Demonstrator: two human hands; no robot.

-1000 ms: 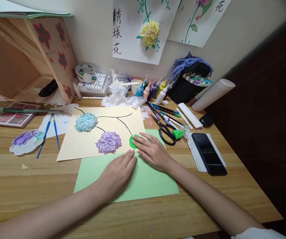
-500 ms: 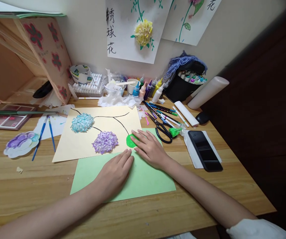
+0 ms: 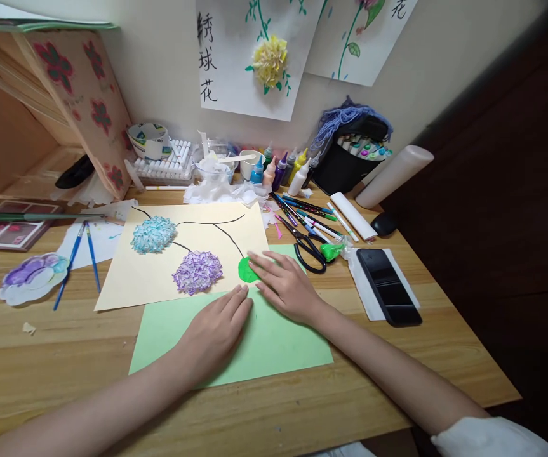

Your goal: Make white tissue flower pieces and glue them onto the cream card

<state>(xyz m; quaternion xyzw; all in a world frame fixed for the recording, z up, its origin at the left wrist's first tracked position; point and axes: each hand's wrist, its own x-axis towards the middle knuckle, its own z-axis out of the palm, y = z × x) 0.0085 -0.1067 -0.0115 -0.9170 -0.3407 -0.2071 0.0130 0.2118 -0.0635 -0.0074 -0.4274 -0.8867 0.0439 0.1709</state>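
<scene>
A flat round of bright green clay (image 3: 246, 270) lies at the end of a drawn stem on the cream paper (image 3: 131, 285). The fingertips of my right hand (image 3: 287, 285) rest on its right edge, fingers stretched out. My left hand (image 3: 219, 324) lies flat just below, its fingers extended and fingertips at the paper's lower edge. Under both hands is a light green sheet (image 3: 274, 355), partly covered by the cream one. A fluffy blue flower (image 3: 153, 235) and a purple flower (image 3: 198, 272) sit on the cream paper, joined by dark drawn branches.
Right of the papers lie black scissors (image 3: 309, 251), a wrapped lump of green clay (image 3: 331, 251), several pens (image 3: 314, 219) and a phone (image 3: 388, 285). Paint bottles (image 3: 280, 170) stand at the wall. On the left are a paint palette (image 3: 33, 278) and two brushes (image 3: 91, 257).
The whole view has shifted slightly, so things sit a little further left. My hands stay in nearly the same place on the papers, the right fingers still on the green clay.
</scene>
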